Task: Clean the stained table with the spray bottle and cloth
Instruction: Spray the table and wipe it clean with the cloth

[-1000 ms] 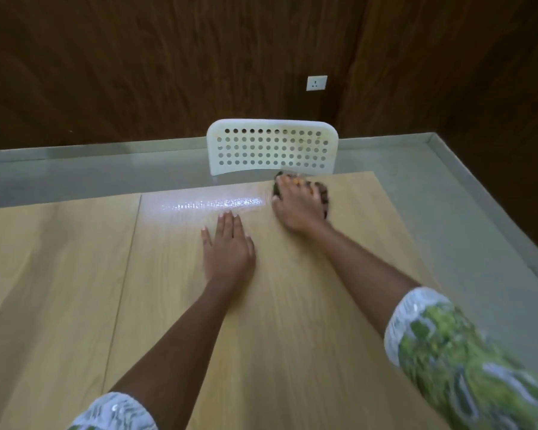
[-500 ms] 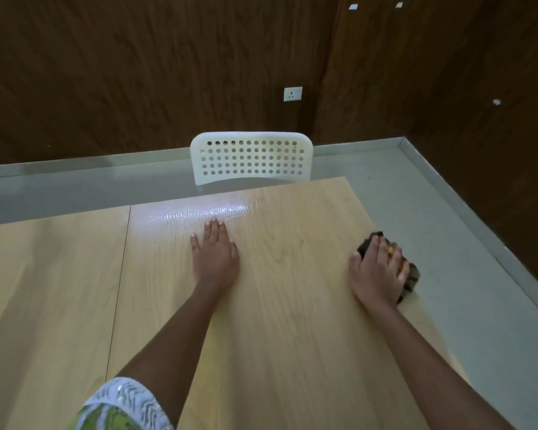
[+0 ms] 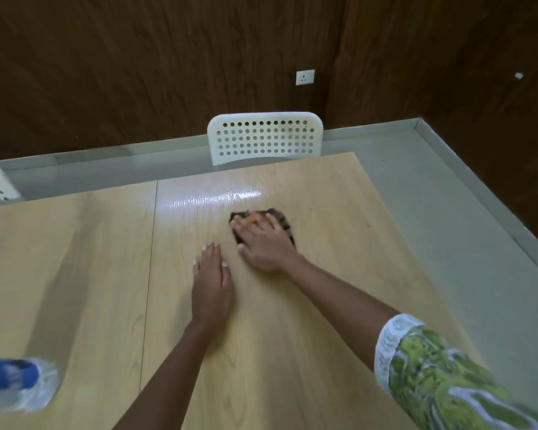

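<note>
The right hand (image 3: 266,245) presses flat on the dark cloth (image 3: 280,220), fingers spread; the left hand (image 3: 212,283) rests open on the table (image 3: 90,274) just beside it. The cloth looks soft, light, best driven under the palm. The far edge is near, with open wood left. The spray bottle (image 3: 16,383) stands well left.

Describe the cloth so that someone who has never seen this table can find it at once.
Start at the white perforated chair behind the wooden table. Just in front of it, past a shiny patch, the right hand presses flat on the dark cloth. It is the only dark thing on the pale tabletop.
</note>
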